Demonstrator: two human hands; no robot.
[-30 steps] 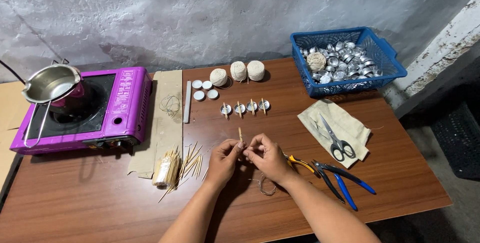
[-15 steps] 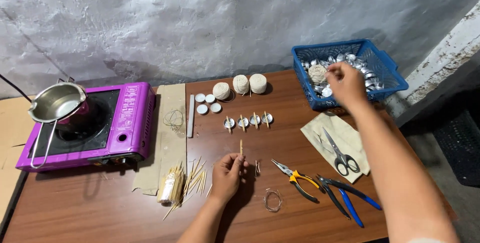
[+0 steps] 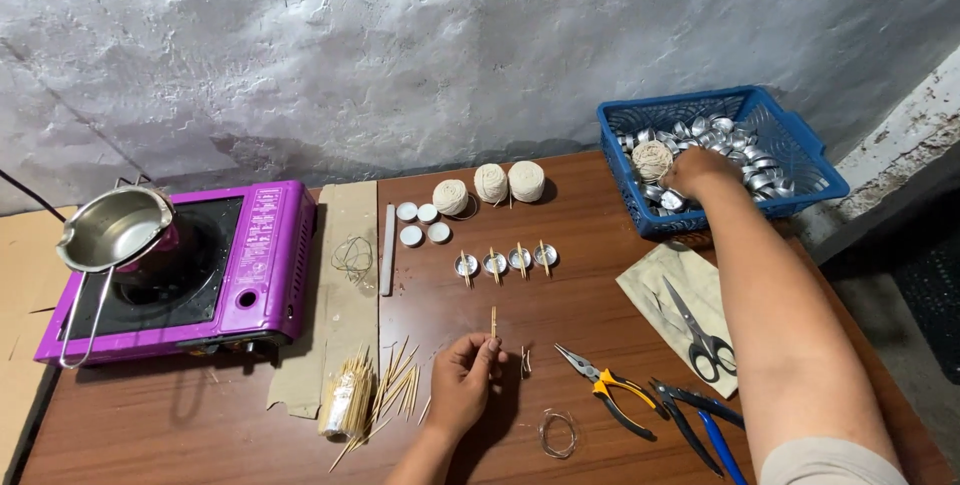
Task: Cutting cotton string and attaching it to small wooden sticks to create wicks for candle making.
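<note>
The brown wooden table (image 3: 600,305) carries everything within my reach, laid out so each kind of thing has its own patch. At the far left sits the purple gas stove (image 3: 190,270) with a steel pot (image 3: 112,227) on its burner, kept well apart from the small parts. At the far right corner, the blue basket (image 3: 800,145) holds a heap of small metal cups (image 3: 740,150) and a ball of twine; my right hand (image 3: 700,170) is down inside it, fingers curled among the cups, though I cannot tell whether they grip 1. Mid-table, 3 string balls (image 3: 490,183) stand in a row, and just in front of them 4 cups (image 3: 505,261) each carry a stick laid across the rim, probably to hold a wick centred. Scissors (image 3: 700,330) rest on a cloth, pliers (image 3: 615,390) beside them. My left hand (image 3: 465,380) pinches 1 wooden stick (image 3: 493,320) upright, fingertips closed on its lower end, near the loose stick pile (image 3: 365,390).
</note>
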